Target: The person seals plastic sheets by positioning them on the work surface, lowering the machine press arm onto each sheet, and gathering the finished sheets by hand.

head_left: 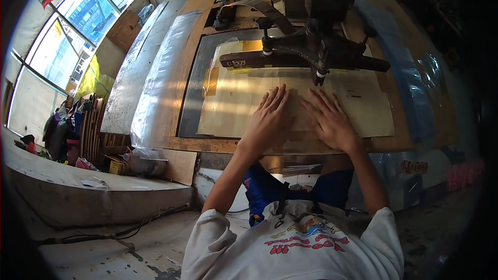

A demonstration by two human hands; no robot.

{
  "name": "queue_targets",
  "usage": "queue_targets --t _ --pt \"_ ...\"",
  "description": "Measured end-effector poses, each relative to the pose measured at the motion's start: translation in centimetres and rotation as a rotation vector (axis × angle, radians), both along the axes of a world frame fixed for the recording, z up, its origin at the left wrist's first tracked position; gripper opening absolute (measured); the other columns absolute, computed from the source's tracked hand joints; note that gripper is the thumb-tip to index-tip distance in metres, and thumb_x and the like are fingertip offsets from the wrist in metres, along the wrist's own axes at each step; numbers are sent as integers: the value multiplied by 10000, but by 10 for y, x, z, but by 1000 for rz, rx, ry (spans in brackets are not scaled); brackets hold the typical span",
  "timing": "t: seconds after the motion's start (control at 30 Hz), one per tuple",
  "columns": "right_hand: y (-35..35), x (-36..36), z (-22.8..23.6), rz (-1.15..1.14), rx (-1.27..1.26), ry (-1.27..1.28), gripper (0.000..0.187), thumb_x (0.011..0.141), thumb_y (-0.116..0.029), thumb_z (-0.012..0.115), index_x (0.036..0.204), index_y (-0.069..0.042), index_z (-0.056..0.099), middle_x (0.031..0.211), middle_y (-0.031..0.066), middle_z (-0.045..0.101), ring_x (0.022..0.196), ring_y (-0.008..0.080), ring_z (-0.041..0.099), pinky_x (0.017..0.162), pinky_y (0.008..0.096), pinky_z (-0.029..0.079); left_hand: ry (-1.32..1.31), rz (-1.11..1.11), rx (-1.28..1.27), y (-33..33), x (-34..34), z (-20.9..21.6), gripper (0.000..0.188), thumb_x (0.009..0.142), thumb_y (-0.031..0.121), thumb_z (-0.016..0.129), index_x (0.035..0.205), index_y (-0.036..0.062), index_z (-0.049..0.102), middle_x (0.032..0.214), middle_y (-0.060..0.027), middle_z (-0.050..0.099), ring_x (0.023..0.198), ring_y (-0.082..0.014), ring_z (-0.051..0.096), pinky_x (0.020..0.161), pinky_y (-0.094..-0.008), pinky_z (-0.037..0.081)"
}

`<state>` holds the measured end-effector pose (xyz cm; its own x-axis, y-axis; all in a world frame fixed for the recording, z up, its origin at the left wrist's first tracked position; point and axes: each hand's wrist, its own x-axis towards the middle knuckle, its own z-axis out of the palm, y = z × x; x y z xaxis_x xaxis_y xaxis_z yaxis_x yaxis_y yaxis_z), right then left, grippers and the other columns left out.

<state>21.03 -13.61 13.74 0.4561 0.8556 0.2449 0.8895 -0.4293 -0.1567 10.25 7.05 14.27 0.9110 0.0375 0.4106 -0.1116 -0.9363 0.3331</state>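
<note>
Both my hands rest on a large cream sheet (pixel 233 109) spread over the dark plate (pixel 191 119) of a work table. My left hand (pixel 270 116) lies palm down with its fingers stretched forward. Beside it, my right hand (pixel 329 122) is also palm down, fingers out and slightly spread. Just beyond the fingertips a dark metal bar (pixel 282 61) spans the sheet, carried by a black machine head (pixel 311 36) with knobs. Amber tape (pixel 210 82) marks the sheet's left side. Whatever lies under my palms is hidden.
A wooden frame (pixel 199 145) borders the plate. Clear plastic sheeting covers the left panel (pixel 161 78), and bluish plastic (pixel 399 78) lies on the right. Wood strips (pixel 91 124) and boxes stand at the left below the windows (pixel 67 36). A cable (pixel 124 231) runs along the floor.
</note>
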Motion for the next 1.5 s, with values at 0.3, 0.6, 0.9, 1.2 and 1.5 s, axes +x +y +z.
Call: queue_targets --t 0.3,0.6,0.9,1.2,1.5 --pt "-3 -13 3 -11 -16 79 497 1044 -361 462 1517 -209 444 1622 125 312 1493 335 290 1236 529 192 67 8 -52 12 13 -16 584 990 320 577 1443 -32 465 1529 -237 429 1453 -366 366 1224 -441 261" --pt "9 12 5 -17 20 58 492 1044 -375 460 1512 -224 456 1624 114 314 1504 319 275 1244 513 181 60 -180 -8 15 4 2 477 971 226 572 1387 -5 548 1502 -171 491 1439 -341 396 1225 -471 259" --pt "-2 -4 5 3 43 26 517 1011 -427 516 1499 -262 475 1622 82 325 1500 318 284 1244 529 176 -4 -41 -11 1 5 1 491 957 188 555 1412 6 523 1489 -165 505 1418 -306 430 1221 -455 270" --pt "-1 -2 14 24 33 92 509 989 -387 555 1474 -244 503 1611 112 334 1501 327 280 1240 547 173 -235 -13 -596 121 40 82 214 859 39 567 1030 18 694 763 -99 668 803 -264 671 781 -356 524" --pt "6 0 24 6 -82 178 556 916 -392 620 1440 -223 541 1616 124 326 1483 369 301 1225 575 192 -40 -378 60 243 196 19 234 901 98 630 1115 27 692 1015 -159 617 943 -360 638 830 -438 527"
